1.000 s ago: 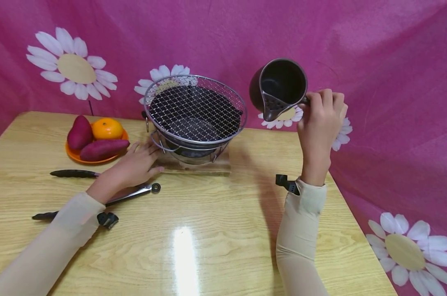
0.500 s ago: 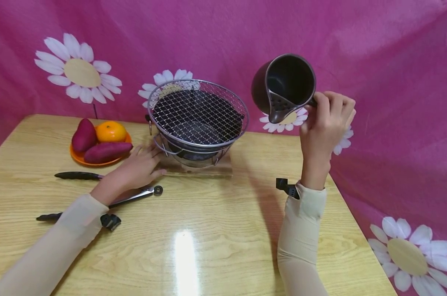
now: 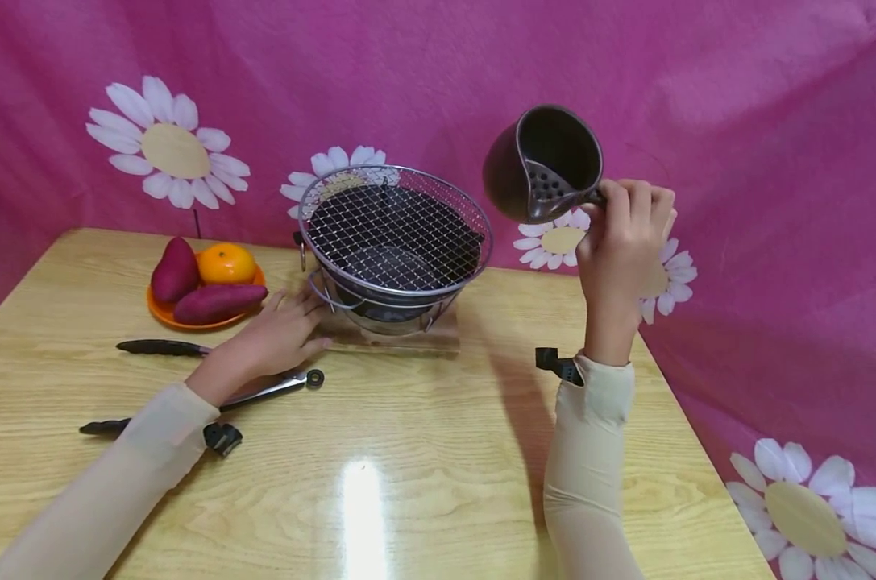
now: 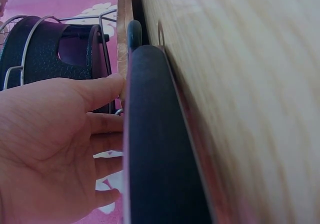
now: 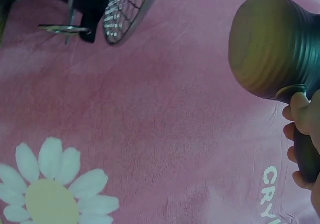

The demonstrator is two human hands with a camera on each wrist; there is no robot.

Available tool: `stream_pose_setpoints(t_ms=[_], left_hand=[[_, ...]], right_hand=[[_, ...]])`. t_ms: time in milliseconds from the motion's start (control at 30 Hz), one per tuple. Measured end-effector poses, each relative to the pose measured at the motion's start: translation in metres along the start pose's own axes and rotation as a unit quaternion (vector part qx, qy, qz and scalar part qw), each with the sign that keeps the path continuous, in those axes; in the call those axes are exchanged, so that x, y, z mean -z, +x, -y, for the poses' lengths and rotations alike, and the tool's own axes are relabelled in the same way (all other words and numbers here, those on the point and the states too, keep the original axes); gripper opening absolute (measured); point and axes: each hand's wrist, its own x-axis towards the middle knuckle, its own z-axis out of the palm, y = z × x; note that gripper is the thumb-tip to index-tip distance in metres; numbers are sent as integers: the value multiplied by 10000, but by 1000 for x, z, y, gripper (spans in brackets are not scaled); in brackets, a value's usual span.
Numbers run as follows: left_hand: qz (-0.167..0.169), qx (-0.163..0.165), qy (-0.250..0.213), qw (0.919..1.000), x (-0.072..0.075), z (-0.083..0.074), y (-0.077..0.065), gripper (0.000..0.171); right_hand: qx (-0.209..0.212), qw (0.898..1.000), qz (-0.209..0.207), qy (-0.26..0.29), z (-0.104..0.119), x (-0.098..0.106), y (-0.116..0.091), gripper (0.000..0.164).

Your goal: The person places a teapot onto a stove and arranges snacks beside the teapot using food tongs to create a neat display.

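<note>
In the head view, my right hand (image 3: 626, 250) grips the handle of a dark brown pitcher (image 3: 503, 181) in the air, right of a round tabletop grill (image 3: 387, 306). Its mouth and perforated spout face the camera; the right wrist view shows its rounded base (image 5: 262, 44) and the fingers curled round the handle (image 5: 305, 154). My left hand (image 3: 274, 338) lies at the left end of the wooden board (image 3: 408, 344) under the grill. In the left wrist view its fingers (image 4: 107, 124) are straight and reach the board's edge. A wire mesh basket (image 3: 394, 234) sits on the grill.
Tongs with black tips (image 3: 162, 347) lie spread under my left forearm, their hinge end (image 3: 315, 379) pointing right. Behind them stands an orange plate (image 3: 198, 325) with purple sweet potatoes (image 3: 220, 303) and a mandarin (image 3: 226, 263). A pink flowered cloth (image 3: 438, 80) hangs behind the table.
My right hand has carried the pitcher slightly left, and its spout has tipped up a little. My left hand stays at the board. The head view has shifted slightly.
</note>
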Motion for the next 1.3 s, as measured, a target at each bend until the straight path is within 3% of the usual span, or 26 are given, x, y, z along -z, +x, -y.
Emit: stream_pose_setpoints(t_ms=[267, 500, 1000, 1300], left_hand=[[105, 66, 18, 9999, -1, 1, 1, 60], [147, -27, 48, 9999, -4, -3, -3, 59], [62, 38, 23, 10000, 0, -2, 1, 59], [280, 167, 10, 9995, 3, -3, 1, 58]], right_hand=[[-37, 9975, -140, 688, 4, -19, 12, 43], [-23, 9956, -229, 908, 10, -32, 4, 38], [337, 9962, 111, 793, 15, -59, 6, 39], [299, 9922, 475, 1114, 17, -67, 2, 37]])
